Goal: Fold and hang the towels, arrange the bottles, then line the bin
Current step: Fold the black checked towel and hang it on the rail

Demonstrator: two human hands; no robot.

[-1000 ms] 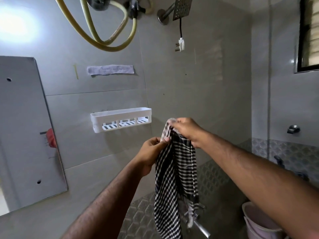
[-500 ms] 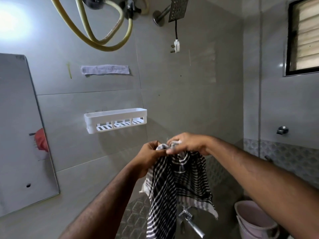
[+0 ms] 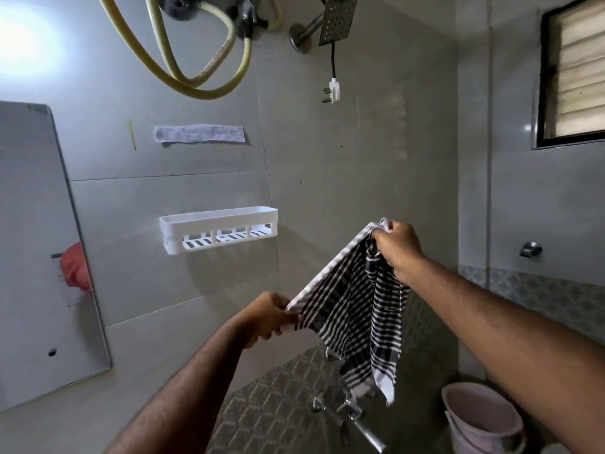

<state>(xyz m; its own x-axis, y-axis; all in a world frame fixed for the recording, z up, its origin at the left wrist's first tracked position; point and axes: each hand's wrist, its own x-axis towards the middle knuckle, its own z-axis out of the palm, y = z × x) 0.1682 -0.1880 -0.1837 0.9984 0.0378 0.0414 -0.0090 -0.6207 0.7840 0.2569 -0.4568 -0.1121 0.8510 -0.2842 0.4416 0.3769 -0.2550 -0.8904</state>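
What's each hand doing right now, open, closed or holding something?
Left hand: closed, pinching the lower corner of the checked towel.
Right hand: closed, gripping the towel's upper corner.

A black-and-white checked towel [image 3: 357,309] hangs in the air in front of a grey tiled wall [image 3: 327,158], held by its top edge. The left hand [image 3: 268,317] pinches the lower end of that edge; the right hand [image 3: 397,245] grips the higher end, so the edge slants up to the right. A white slotted wall shelf [image 3: 218,230] sits to the left, beside a mirror [image 3: 36,244]. Above are a yellow hose [image 3: 203,88], a square shower head [image 3: 337,19] and a dangling white plug [image 3: 333,93]. Below the towel is a chrome tap [image 3: 352,412], with a pink bucket [image 3: 481,417] to its right.
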